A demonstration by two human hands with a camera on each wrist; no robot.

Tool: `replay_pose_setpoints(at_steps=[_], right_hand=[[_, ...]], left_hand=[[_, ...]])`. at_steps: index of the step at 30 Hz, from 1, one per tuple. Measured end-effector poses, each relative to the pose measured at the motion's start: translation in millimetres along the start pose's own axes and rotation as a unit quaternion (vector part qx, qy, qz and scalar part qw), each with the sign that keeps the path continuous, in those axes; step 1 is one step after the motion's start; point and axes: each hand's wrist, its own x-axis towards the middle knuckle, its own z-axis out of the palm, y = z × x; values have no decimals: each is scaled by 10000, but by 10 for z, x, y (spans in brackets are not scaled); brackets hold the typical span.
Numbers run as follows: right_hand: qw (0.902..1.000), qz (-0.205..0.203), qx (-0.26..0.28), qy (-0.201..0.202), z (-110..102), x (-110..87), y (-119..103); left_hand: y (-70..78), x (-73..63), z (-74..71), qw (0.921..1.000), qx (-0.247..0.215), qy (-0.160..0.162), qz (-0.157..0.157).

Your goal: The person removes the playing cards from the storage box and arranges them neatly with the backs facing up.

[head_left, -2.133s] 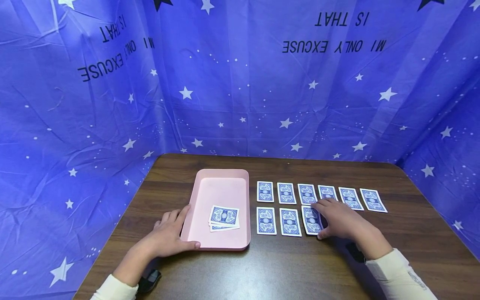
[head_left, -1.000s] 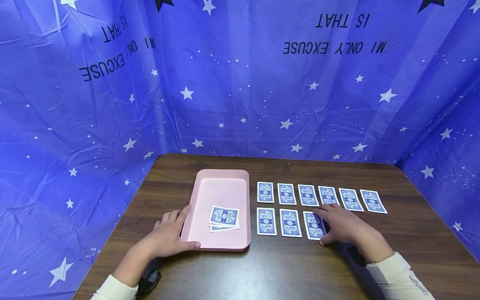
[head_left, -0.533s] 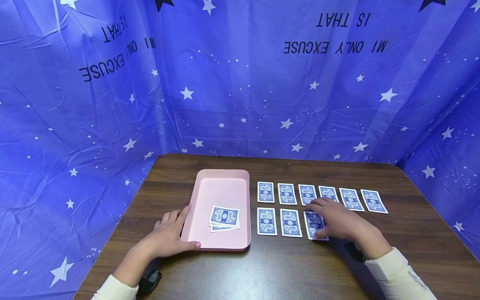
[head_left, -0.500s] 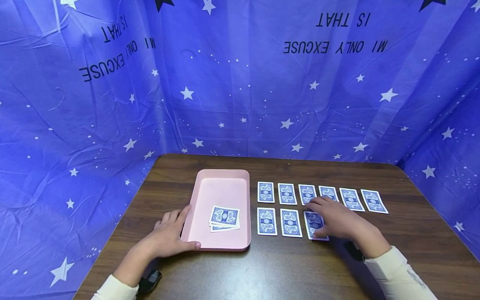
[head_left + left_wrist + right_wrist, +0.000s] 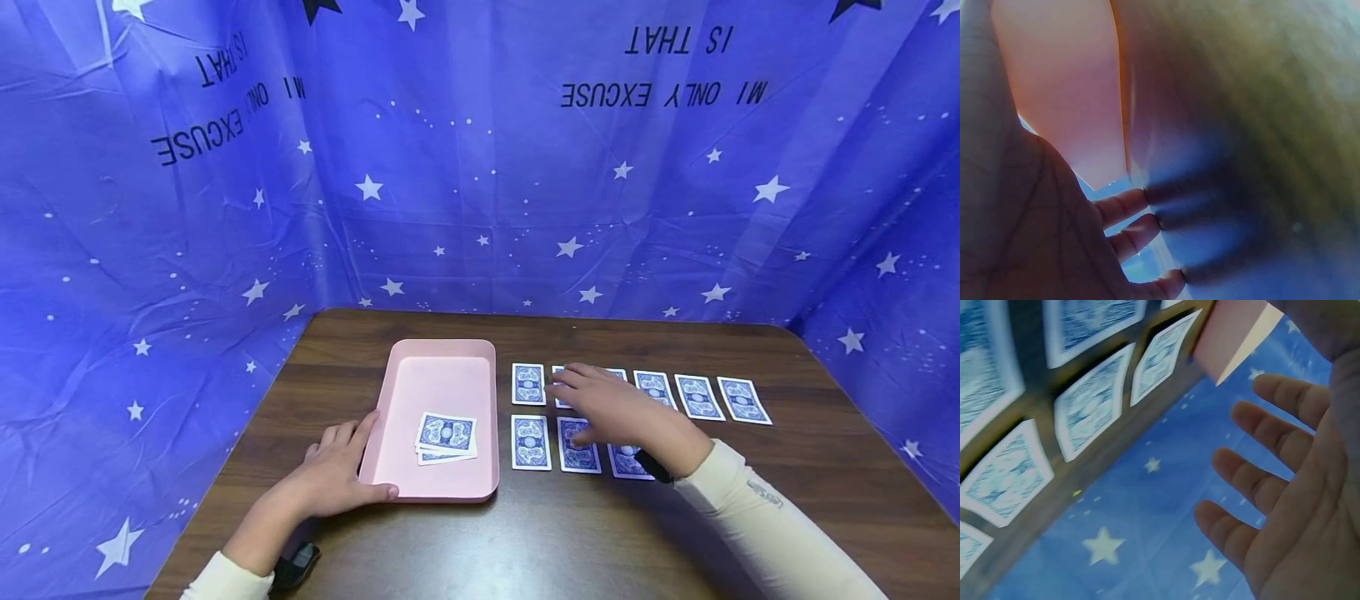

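My left hand (image 5: 337,471) rests at the near left corner of a pink tray (image 5: 438,379), thumb along the front rim. In the left wrist view, several of its fingertips (image 5: 1132,237) touch the table beside the tray wall. My right hand (image 5: 611,408) hangs over the face-down playing cards with fingers loosely spread, nothing in it. It partly covers the second far-row card (image 5: 558,377) and the middle near-row card (image 5: 576,457). The third near-row card (image 5: 624,467) lies under the wrist. The leftmost near-row card (image 5: 531,443) shows fully. Inside the tray is a small fanned pile of cards (image 5: 447,432).
The far row of blue-backed cards runs right to a card (image 5: 744,401) set slightly askew. Everything stands on a dark wooden table (image 5: 510,550). A blue star-print curtain (image 5: 480,192) surrounds its back and sides.
My right hand first slid the third near-row card slightly toward the front right. It then let go and moved left across the cards. My left hand stayed at the tray.
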Motion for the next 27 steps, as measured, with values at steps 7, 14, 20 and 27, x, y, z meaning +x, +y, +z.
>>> replay_pose_setpoints(at_steps=[7,14,20,27], right_hand=[[9976,-495,-460,-154,-145,381,-187],[9897,-963,-1035,-209,-209,711,-382],[9842,-1249,-1186,-397,-168,974,-524],[9735,-1554,-1574,-583,-80,1242,-707]], left_hand=[[-12,3,7,10000,-10,0,6],[-18,7,12,10000,-8,-10,5],[-35,31,25,10000,-28,-16,25],[-38,25,12,10000,-1,-44,13]])
